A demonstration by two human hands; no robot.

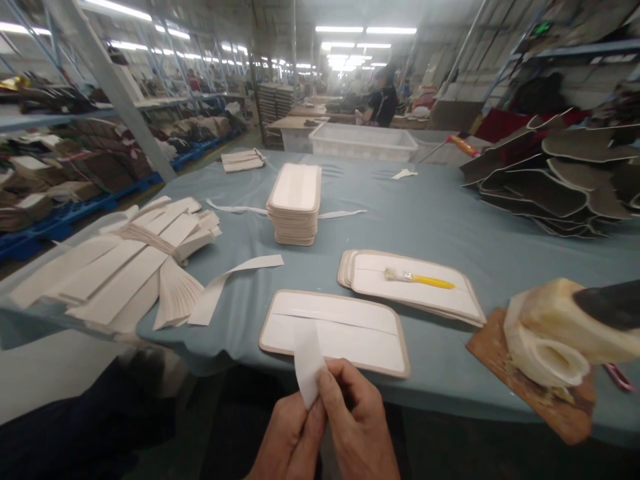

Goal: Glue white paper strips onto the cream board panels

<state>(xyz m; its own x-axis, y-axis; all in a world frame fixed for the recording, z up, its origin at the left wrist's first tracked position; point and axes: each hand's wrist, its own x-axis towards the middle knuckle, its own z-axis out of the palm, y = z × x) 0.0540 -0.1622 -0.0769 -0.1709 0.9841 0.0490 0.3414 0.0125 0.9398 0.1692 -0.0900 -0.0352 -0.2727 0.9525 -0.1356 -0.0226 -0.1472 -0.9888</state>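
Note:
Both my hands meet at the near edge of the table, pinching a white strip point(308, 360) whose free end points up and away from me. My left hand point(290, 433) has its fingers closed on the lower end of the strip. My right hand point(355, 420) grips the strip's right edge between thumb and fingers. Just beyond them lies a white rounded panel point(350, 317) with a beige border and a slit along it. To its right, a yellow-handled brush point(420, 277) rests on a short stack of similar panels point(440, 293).
A bundle of white strips point(125, 260) sits at left, a loose strip point(235, 277) beside it. Behind stands a tall panel stack point(295, 200). At right are a glue-crusted container point(545, 340) on a brown board point(565, 413) and dark curved pieces point(550, 180). A person point(383, 100) is farther back.

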